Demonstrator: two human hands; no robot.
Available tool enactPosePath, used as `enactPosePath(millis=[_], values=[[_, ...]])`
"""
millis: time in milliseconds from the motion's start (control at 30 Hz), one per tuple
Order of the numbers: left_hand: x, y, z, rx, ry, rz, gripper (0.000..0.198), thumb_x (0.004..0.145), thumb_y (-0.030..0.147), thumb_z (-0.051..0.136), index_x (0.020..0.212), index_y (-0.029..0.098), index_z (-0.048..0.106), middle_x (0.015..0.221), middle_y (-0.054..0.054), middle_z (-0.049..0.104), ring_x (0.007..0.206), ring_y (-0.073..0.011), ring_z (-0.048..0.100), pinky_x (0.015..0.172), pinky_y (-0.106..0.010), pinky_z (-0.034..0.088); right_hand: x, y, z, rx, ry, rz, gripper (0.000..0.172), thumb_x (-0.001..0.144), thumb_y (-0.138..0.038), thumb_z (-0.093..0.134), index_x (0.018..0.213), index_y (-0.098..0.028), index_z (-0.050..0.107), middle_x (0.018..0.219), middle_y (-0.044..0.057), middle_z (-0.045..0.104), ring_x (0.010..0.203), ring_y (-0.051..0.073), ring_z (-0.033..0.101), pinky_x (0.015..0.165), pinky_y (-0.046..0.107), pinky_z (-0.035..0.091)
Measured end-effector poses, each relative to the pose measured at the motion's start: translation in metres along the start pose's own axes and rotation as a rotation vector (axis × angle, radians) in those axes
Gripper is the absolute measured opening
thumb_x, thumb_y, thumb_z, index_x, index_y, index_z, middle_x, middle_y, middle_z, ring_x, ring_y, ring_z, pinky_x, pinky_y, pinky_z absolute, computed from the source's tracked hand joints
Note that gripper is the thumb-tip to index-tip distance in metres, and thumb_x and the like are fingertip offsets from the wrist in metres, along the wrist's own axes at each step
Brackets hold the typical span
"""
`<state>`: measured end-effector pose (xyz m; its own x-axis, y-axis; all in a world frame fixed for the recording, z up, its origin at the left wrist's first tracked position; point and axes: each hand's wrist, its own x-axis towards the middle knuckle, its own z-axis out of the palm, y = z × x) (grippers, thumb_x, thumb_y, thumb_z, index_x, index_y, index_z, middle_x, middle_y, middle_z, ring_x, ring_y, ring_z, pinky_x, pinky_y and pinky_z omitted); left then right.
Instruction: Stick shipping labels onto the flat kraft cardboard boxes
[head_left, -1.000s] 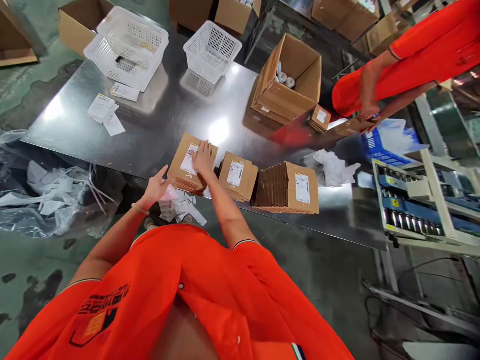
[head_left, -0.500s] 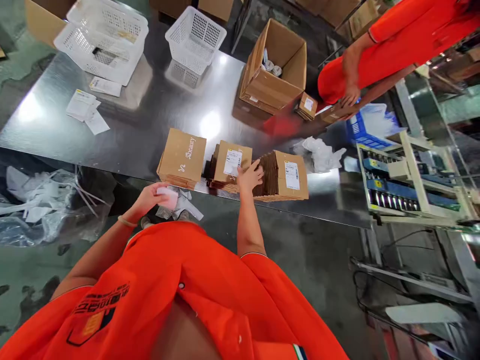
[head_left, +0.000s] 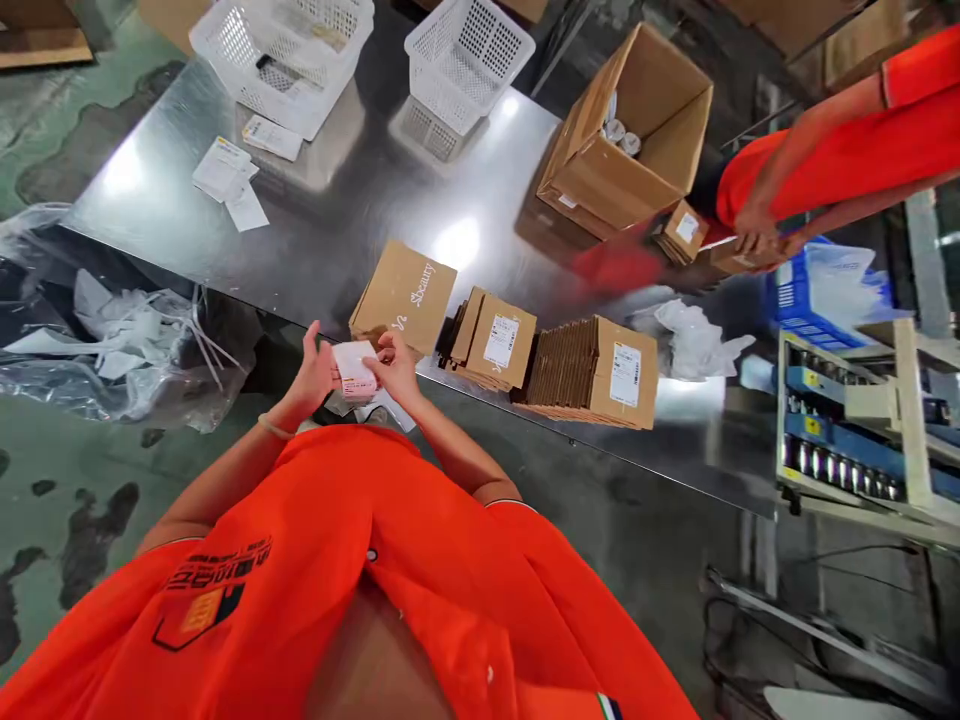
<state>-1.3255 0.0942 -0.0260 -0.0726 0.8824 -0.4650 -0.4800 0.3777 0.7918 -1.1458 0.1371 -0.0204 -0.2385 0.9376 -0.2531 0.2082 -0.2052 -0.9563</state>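
Left hand [head_left: 313, 375] and right hand [head_left: 394, 368] jointly grasp a small pink-and-white box [head_left: 354, 370], held up at the edge of the steel surface [head_left: 360, 205]. Stacked flat kraft cartons [head_left: 592, 375] lie along that edge, within easy reach.

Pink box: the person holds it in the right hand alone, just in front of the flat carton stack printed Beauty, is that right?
No, not the right hand alone: the head view shows the left hand and the right hand both on the pink box, just in front of the flat carton stack printed Beauty.
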Motion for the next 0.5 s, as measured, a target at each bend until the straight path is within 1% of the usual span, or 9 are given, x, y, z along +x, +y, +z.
enactPosePath(millis=[33, 67, 100, 167, 233, 333, 400, 467, 500], values=[[-0.007, 0.000, 0.006, 0.054, -0.035, 0.024, 0.099, 0.064, 0.058, 0.101, 0.146, 0.023, 0.058, 0.106, -0.007, 0.082, 0.094, -0.0272, 0.078, 0.090, -0.044, 0.062, 0.003, -0.005, -0.001, 0.012, 0.012, -0.001, 0.027, 0.073, -0.034, 0.078, 0.088, -0.025, 0.058, 0.067, -0.009, 0.054, 0.063, 0.012, 0.051, 0.062, 0.023, 0.042], [-0.013, 0.000, 0.011, 0.115, -0.069, 0.048, 0.097, 0.056, 0.049, 0.105, 0.140, 0.021, 0.065, 0.106, -0.006, 0.082, 0.094, -0.0262, 0.078, 0.091, -0.042, 0.062, 0.006, -0.010, -0.002, 0.021, 0.018, 0.006, 0.026, 0.072, -0.034, 0.080, 0.083, -0.024, 0.058, 0.066, -0.009, 0.054, 0.063, 0.012, 0.050, 0.063, 0.024, 0.041], [-0.017, 0.002, 0.016, 0.173, -0.092, 0.065, 0.090, 0.051, 0.042, 0.106, 0.131, 0.019, 0.072, 0.104, -0.006, 0.082, 0.092, -0.0255, 0.078, 0.091, -0.040, 0.062, 0.007, -0.014, -0.003, 0.030, 0.026, 0.023, 0.026, 0.073, -0.035, 0.081, 0.079, -0.024, 0.058, 0.065, -0.008, 0.054, 0.062, 0.012, 0.049, 0.063, 0.024, 0.041], [-0.017, 0.006, 0.021, 0.249, -0.089, 0.069, 0.073, 0.047, 0.037, 0.105, 0.112, 0.015, 0.079, 0.097, -0.006, 0.082, 0.087, -0.0250, 0.077, 0.088, -0.040, 0.062, 0.008, -0.020, -0.007, 0.043, 0.017, 0.054, 0.028, 0.076, -0.041, 0.081, 0.075, -0.023, 0.061, 0.063, -0.007, 0.054, 0.061, 0.012, 0.049, 0.062, 0.025, 0.040], [-0.011, 0.012, 0.024, 0.276, -0.043, 0.060, 0.066, 0.046, 0.038, 0.104, 0.103, 0.014, 0.081, 0.093, -0.007, 0.082, 0.082, -0.0245, 0.076, 0.084, -0.040, 0.062, 0.006, -0.024, -0.014, 0.057, -0.023, 0.061, 0.029, 0.077, -0.046, 0.083, 0.077, -0.022, 0.067, 0.063, -0.006, 0.055, 0.060, 0.013, 0.049, 0.061, 0.026, 0.041], [-0.001, 0.019, 0.029, 0.281, -0.019, 0.032, 0.071, 0.043, 0.038, 0.105, 0.105, 0.012, 0.083, 0.092, -0.008, 0.082, 0.080, -0.0241, 0.076, 0.082, -0.039, 0.062, 0.003, -0.025, -0.025, 0.014, -0.059, 0.012, 0.027, 0.073, -0.042, 0.090, 0.080, -0.021, 0.075, 0.064, -0.005, 0.060, 0.063, 0.014, 0.054, 0.063, 0.027, 0.044], [0.003, 0.022, 0.034, 0.283, -0.020, 0.014, 0.075, 0.042, 0.038, 0.106, 0.108, 0.011, 0.083, 0.091, -0.009, 0.082, 0.079, -0.0240, 0.076, 0.081, -0.038, 0.061, -0.002, -0.023, -0.027, -0.052, 0.009, -0.044, 0.020, 0.074, -0.036, 0.091, 0.078, -0.022, 0.078, 0.067, -0.003, 0.066, 0.067, 0.016, 0.060, 0.066, 0.029, 0.049], [0.005, 0.022, 0.038, 0.287, -0.008, 0.007, 0.075, 0.041, 0.037, 0.106, 0.108, 0.012, 0.083, 0.089, -0.008, 0.083, 0.079, -0.0237, 0.076, 0.080, -0.037, 0.061, -0.011, -0.020, -0.026, -0.136, 0.092, -0.121, 0.012, 0.079, -0.030, 0.087, 0.075, -0.023, 0.079, 0.072, 0.000, 0.072, 0.072, 0.019, 0.066, 0.073, 0.032, 0.054], [0.005, 0.022, 0.039, 0.294, 0.000, 0.004, 0.074, 0.041, 0.037, 0.106, 0.107, 0.012, 0.084, 0.089, -0.008, 0.083, 0.079, -0.0237, 0.076, 0.080, -0.037, 0.061, -0.015, -0.019, -0.025, -0.179, 0.124, -0.166, 0.011, 0.082, -0.027, 0.084, 0.073, -0.023, 0.079, 0.075, 0.001, 0.074, 0.075, 0.020, 0.068, 0.077, 0.034, 0.056]])
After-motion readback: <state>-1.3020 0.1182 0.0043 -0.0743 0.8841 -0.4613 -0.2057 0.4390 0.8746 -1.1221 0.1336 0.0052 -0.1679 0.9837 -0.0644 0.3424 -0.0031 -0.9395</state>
